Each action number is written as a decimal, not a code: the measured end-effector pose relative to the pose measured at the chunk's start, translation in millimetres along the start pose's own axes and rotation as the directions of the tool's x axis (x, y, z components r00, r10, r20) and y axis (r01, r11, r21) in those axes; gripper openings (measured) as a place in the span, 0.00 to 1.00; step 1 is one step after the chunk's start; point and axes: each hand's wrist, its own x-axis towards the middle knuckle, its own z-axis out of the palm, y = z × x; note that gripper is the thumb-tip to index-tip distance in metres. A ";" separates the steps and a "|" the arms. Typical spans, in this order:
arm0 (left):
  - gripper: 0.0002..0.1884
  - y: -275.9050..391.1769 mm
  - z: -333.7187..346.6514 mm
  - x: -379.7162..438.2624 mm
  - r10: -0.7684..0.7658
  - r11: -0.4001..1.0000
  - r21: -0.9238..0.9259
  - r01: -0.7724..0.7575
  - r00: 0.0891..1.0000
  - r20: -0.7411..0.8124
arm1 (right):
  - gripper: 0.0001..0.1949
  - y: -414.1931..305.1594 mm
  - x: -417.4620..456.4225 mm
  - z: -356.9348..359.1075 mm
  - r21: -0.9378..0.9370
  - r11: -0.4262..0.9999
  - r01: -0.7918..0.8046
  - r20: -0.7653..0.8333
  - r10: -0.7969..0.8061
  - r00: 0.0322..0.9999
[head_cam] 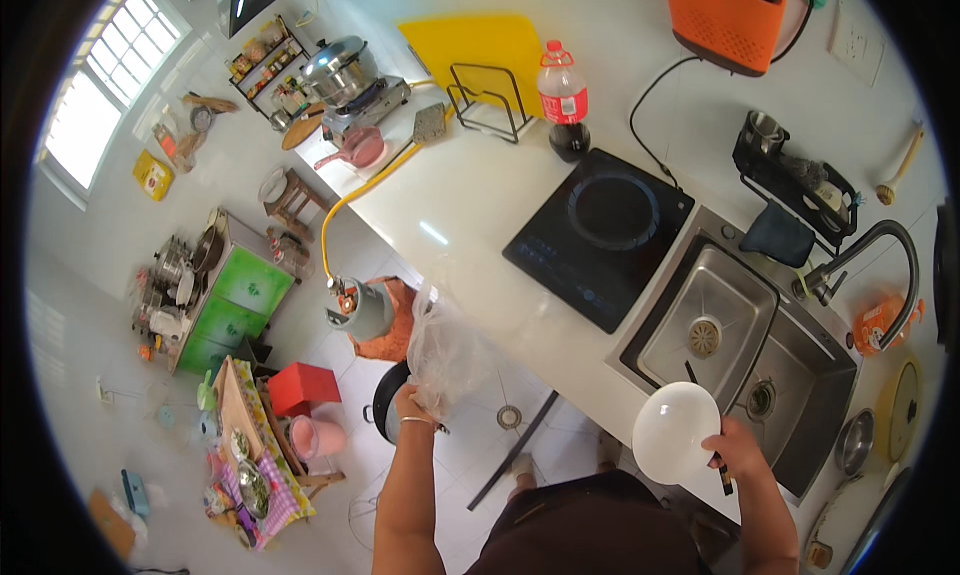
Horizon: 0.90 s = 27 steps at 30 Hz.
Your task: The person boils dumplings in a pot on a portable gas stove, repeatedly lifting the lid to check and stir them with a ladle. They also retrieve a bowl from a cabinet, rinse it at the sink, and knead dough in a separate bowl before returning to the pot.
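My left hand (414, 406) is closed on a clear plastic bag (446, 346), which hangs beside the counter's front edge above the floor. In my right hand (733, 449) is a white bowl (675, 432), held by its rim near the front of the sink. The same hand grips dark chopsticks (724, 479) that pass behind the bowl, one tip showing above it. Beyond the bowl lies a double stainless steel sink (705, 305) with a black faucet (904, 252). A black induction cooktop (600, 237) lies on the white counter (450, 200) left of the sink.
A cola bottle (564, 102) and a yellow cutting board (480, 57) stand at the counter's back. A steel pot (341, 72) sits on a gas stove. Below are a gas cylinder (371, 312), a black pan (390, 398), a red box (304, 387) and a pink bucket (319, 434).
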 end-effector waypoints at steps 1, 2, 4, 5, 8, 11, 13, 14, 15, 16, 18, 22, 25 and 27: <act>0.26 6.0 17.7 -2.5 0.006 0.997 -0.071 -0.001 0.997 0.078 | 0.13 -0.2 -4.0 12.1 0.035 0.999 0.014 -0.036 -0.013 0.999; 0.27 12.7 30.3 -5.8 0.016 0.990 -0.141 0.005 0.989 0.150 | 0.13 0.7 -7.7 25.6 0.069 0.997 0.026 -0.069 -0.021 0.997; 0.28 31.7 38.9 -3.2 0.009 0.950 -0.300 0.092 0.947 0.321 | 0.14 3.5 -12.0 54.6 0.082 0.996 0.032 -0.138 -0.021 0.990; 0.27 43.6 45.0 3.3 0.045 0.957 -0.279 0.081 0.907 0.418 | 0.14 7.6 -12.7 69.3 0.107 0.993 0.050 -0.159 -0.033 0.987; 0.26 66.3 47.4 31.6 0.104 0.960 -0.269 0.071 0.805 0.584 | 0.15 22.4 -20.9 114.5 0.148 0.985 0.089 -0.256 -0.049 0.965; 0.27 82.3 37.3 83.9 0.103 0.960 -0.273 0.069 0.816 0.568 | 0.15 42.2 -26.7 153.2 0.228 0.971 0.071 -0.312 0.004 0.950; 0.28 93.8 57.9 100.7 0.098 0.965 -0.257 0.047 0.846 0.524 | 0.14 42.7 -32.6 176.6 0.269 0.962 0.055 -0.318 0.035 0.947; 0.28 97.7 71.7 109.7 0.112 0.953 -0.298 0.056 0.847 0.519 | 0.14 48.2 -35.4 183.5 0.258 0.965 0.045 -0.318 0.041 0.947; 0.27 101.3 98.2 109.8 0.093 0.955 -0.288 0.076 0.842 0.531 | 0.14 55.6 -38.1 188.7 0.253 0.967 0.040 -0.324 0.046 0.945; 0.27 105.5 123.5 108.9 0.080 0.957 -0.278 0.088 0.839 0.538 | 0.15 65.4 -36.7 190.0 0.293 0.956 0.031 -0.299 0.061 0.952; 0.25 107.2 168.2 119.3 0.047 0.964 -0.237 0.119 0.804 0.593 | 0.15 73.1 -36.7 195.7 0.320 0.947 0.026 -0.330 0.086 0.940; 0.21 88.0 248.2 153.4 -0.020 0.992 -0.074 0.098 0.728 0.685 | 0.13 68.5 -30.2 190.6 0.327 0.945 -0.007 -0.363 0.133 0.922; 0.18 63.3 295.5 194.3 -0.077 0.994 0.107 0.007 0.746 0.662 | 0.15 66.8 -19.9 173.9 0.339 0.941 0.005 -0.382 0.132 0.915; 0.19 50.7 315.0 238.0 -0.056 0.933 0.321 -0.164 0.814 0.578 | 0.16 52.0 -17.7 167.0 0.359 0.933 0.018 -0.390 0.132 0.911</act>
